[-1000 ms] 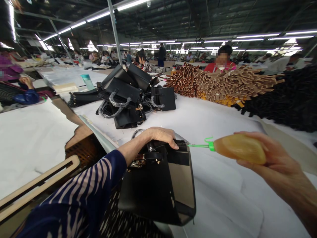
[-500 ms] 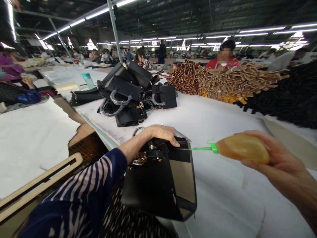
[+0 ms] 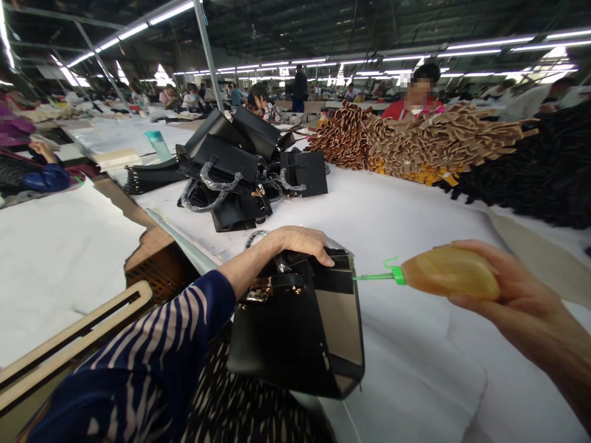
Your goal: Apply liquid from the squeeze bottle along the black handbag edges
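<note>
A black handbag (image 3: pixel 277 338) with gold hardware and a wrapped handle stands at the table's near edge, its beige and black side panel facing right. My left hand (image 3: pixel 302 243) grips the bag's top edge, thumb on the outside and fingers hidden behind or within the opening. In my right hand (image 3: pixel 512 283) is a squeeze bottle (image 3: pixel 450 274) of amber liquid, held on its side. Its thin green nozzle (image 3: pixel 373 277) points left, with the tip at the upper side edge of the bag; whether it touches I cannot tell.
Black handbags (image 3: pixel 231 160) lie heaped further back on the white-covered table (image 3: pixel 392 209). Piles of brown and tan strips (image 3: pixel 429 138) and black pieces (image 3: pixel 530 172) are at the back right. A teal-lidded bottle (image 3: pixel 157 144) stands behind left. A slotted wooden piece (image 3: pixel 92 326) juts in at left. Co-workers sit beyond.
The whole view has shifted slightly, so things appear a little higher and further left. Both hands keep their grips, and the nozzle remains by the bag's upper side edge.
</note>
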Motion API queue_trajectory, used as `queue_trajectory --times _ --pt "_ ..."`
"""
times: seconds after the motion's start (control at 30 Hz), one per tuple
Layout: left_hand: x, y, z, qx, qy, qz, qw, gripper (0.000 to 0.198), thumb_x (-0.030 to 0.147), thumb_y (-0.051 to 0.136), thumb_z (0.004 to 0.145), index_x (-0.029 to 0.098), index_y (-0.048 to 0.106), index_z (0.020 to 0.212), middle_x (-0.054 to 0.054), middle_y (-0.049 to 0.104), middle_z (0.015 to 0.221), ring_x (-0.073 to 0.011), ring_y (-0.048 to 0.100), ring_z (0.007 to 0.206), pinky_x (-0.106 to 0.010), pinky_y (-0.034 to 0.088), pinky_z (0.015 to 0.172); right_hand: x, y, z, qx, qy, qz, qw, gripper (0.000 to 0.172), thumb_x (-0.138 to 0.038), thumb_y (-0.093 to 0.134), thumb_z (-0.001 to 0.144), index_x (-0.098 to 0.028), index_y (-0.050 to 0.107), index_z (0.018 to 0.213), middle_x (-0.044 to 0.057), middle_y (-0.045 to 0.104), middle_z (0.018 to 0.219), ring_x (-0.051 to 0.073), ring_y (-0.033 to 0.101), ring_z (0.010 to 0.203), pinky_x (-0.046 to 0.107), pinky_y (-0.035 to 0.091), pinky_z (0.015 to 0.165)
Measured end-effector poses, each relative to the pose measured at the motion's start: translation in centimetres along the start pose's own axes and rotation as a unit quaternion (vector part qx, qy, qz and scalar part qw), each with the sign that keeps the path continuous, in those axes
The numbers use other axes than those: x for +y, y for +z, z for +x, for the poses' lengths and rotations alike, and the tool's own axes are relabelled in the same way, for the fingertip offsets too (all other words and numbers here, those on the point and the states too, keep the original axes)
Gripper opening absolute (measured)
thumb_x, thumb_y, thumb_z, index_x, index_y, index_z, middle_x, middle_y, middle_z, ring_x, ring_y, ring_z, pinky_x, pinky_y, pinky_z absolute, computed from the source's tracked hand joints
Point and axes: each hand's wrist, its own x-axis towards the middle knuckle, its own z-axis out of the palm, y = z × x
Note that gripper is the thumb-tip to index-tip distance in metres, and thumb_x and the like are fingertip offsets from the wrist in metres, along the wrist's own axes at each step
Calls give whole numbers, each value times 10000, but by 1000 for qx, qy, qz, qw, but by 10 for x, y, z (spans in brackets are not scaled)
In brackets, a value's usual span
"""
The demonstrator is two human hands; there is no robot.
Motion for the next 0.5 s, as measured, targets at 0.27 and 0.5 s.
queue_trajectory --times 0.27,0.5 --pt "5 0 -3 1 -11 7 1000 370 465 571 704 126 664 821 -33 664 746 -189 592 677 -249 422 577 -6 0 -7 6 37 -34 999 637 -470 763 557 -301 552 1133 -4 640 1030 195 622 841 184 528 680" --pt "2 1 -1 3 -30 -13 999 366 486 592 685 144 653 798 -31 664 729 -198 610 637 -261 440 556 -14 -1 -13 -1 13 -46 999 591 -457 755 564 -292 585 1105 6 669 982 192 644 806 161 526 644"
